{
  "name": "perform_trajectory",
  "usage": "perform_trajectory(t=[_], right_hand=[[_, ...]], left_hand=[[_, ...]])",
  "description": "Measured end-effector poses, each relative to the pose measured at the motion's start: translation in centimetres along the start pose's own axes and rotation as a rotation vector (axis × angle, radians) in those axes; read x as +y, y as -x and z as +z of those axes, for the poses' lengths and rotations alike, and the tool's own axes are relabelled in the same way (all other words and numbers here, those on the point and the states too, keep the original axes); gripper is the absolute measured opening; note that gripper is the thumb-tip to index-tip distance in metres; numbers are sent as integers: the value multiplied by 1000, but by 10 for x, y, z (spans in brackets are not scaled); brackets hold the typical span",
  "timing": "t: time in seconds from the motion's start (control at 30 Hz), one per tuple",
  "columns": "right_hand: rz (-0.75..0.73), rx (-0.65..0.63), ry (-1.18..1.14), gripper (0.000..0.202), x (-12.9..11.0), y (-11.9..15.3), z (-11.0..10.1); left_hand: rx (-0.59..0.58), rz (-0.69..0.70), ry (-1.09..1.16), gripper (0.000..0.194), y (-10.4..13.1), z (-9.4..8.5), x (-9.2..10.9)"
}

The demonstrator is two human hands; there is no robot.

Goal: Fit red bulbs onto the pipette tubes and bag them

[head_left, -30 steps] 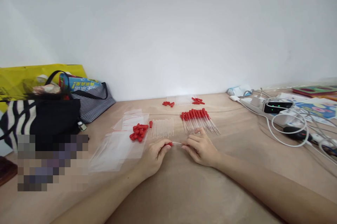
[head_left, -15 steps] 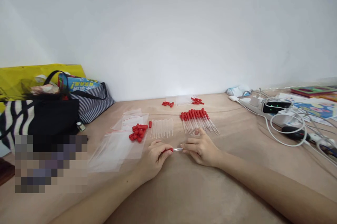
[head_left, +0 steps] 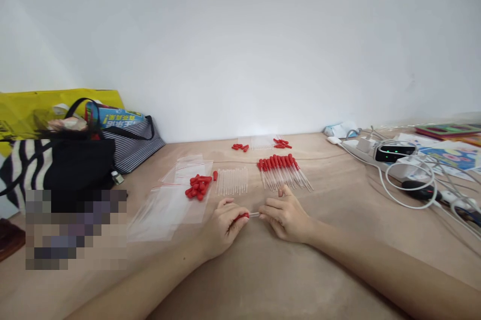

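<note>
My left hand [head_left: 226,222] pinches a red rubber dropper bulb [head_left: 242,216] between thumb and fingers. From its open end runs a clear glass pipette tube [head_left: 254,214], whose other end my right hand [head_left: 284,216] grips; how deep the tube sits in the bulb is hidden. Just beyond, a row of bare glass tubes [head_left: 232,182] lies side by side. Right of them are several droppers with red bulbs fitted [head_left: 280,167], tips toward me. A pile of loose red bulbs [head_left: 198,187] rests on clear plastic zip bags [head_left: 161,212] at the left.
Farther back, by the wall, lie more red bulbs [head_left: 240,147] and a clear bag of tubes [head_left: 261,143]. Striped and black bags [head_left: 75,170] stand at left. White cables [head_left: 409,175], a power strip [head_left: 351,147] and papers [head_left: 447,152] spread over the right side.
The visible length of tube between my hands is slightly shorter, and the left hand with the bulb sits a little closer to the right hand. The rows and piles look unchanged.
</note>
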State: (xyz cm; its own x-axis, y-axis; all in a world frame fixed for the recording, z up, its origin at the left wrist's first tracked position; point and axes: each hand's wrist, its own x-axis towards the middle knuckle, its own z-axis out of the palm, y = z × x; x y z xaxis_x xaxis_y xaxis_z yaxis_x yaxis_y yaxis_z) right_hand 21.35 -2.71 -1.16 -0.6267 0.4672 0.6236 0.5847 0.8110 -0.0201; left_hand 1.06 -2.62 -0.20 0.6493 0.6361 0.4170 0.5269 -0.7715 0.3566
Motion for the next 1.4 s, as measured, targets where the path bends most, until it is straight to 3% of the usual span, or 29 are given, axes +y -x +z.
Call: perform_trajectory(t=[0.47, 0.83, 0.93, 1.0, 1.17, 1.27, 1.4], right_hand=[[68, -49, -65, 25, -5, -2, 3], [88, -99, 4, 19, -2, 1, -7], [238, -54, 13, 21, 4, 2, -6], [390, 7, 6, 24, 10, -3, -5], [708, 41, 55, 18, 28, -34, 5], [808, -37, 124, 19, 33, -53, 18], [874, -192, 197, 20, 33, -68, 33]], left_hand=[[-18, 73, 49, 25, -3, -4, 4], [85, -90, 18, 17, -3, -8, -6], [250, -228, -27, 30, -1, -6, -13], [291, -297, -37, 26, 0, -5, -15], [74, -271, -30, 4, 0, -4, -13], [0, -258, -3, 9, -2, -6, -11], [-16, -277, -4, 10, -3, -7, -10]])
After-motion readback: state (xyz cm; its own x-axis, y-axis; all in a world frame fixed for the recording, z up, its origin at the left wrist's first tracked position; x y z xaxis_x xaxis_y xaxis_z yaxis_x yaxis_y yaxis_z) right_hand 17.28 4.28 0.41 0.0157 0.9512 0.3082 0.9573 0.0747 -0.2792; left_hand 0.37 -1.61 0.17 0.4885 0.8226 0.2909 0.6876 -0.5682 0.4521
